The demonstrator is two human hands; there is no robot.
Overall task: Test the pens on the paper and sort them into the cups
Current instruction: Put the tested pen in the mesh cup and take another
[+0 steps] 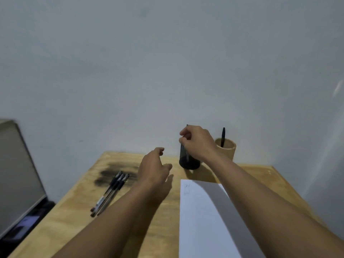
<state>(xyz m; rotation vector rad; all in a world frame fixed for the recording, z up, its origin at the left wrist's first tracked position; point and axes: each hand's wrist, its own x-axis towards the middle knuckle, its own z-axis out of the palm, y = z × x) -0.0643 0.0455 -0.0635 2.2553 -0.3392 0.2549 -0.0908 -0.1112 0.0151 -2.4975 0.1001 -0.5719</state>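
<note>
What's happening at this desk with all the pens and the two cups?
A person is sorting pens. Their right hand pinches a pen upright, its lower end inside the dark cup at the back of the wooden table. The left hand hovers open, holding nothing, near three pens lying together on the table. A tan cup beside the dark one holds one black pen. The sheet of paper bears a few faint marks.

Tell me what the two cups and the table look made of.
Dark cup: likely smoky translucent plastic, glossy; the pen shows through its wall. Tan cup: matte, thick-walled, perhaps bamboo or cardboard. Table: bare plywood by its pale grain, with a black smudge.
</note>
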